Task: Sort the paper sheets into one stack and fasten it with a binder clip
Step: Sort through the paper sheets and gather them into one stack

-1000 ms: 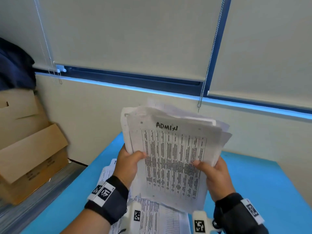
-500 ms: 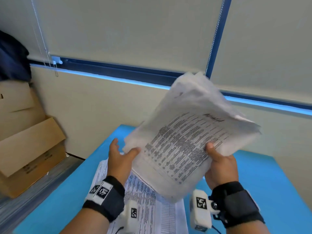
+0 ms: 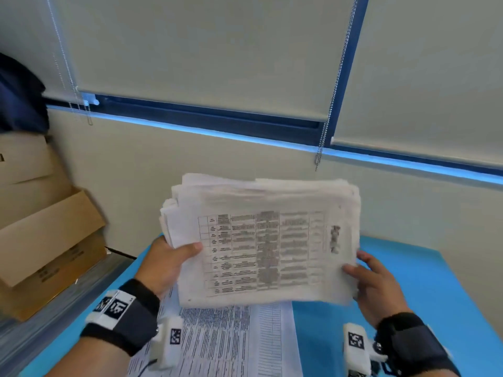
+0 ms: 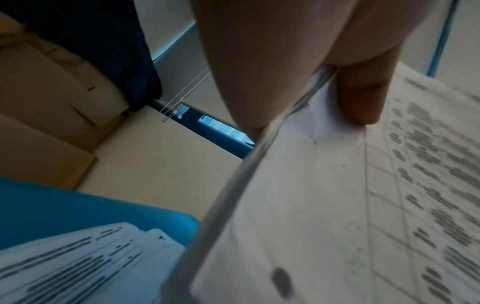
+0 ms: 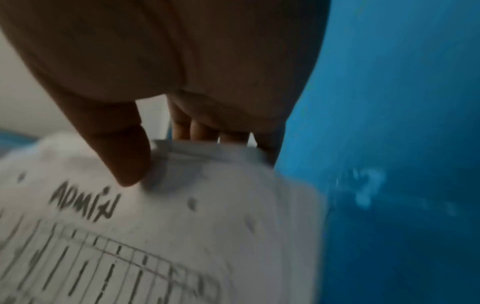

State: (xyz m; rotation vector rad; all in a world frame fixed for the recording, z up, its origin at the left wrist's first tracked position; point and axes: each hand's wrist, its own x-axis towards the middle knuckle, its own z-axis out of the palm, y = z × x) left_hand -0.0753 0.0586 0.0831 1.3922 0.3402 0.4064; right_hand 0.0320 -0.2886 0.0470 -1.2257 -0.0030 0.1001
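I hold a thick stack of printed paper sheets [image 3: 261, 240] upright above the blue table [image 3: 408, 281], its long side now horizontal. My left hand [image 3: 168, 262] grips the stack's left edge, thumb on the front sheet [image 4: 311, 185]. My right hand [image 3: 373, 284] holds the right edge, thumb on the front near the handwritten "ADMIN" and fingers behind [image 5: 207, 131]. The stack's edges are uneven at the top left. More printed sheets [image 3: 226, 344] lie flat on the table below. No binder clip is in view.
Cardboard boxes [image 3: 46, 235] stand on the floor to the left of the table. A wall with window blinds [image 3: 204, 50] and hanging bead chains [image 3: 326, 126] rises right behind the table. A dark cloth [image 3: 19, 96] lies on the boxes.
The stack has been turned a quarter turn clockwise, from portrait to landscape, with "ADMIN" now at the right. Both hands shifted their hold to the short side edges.
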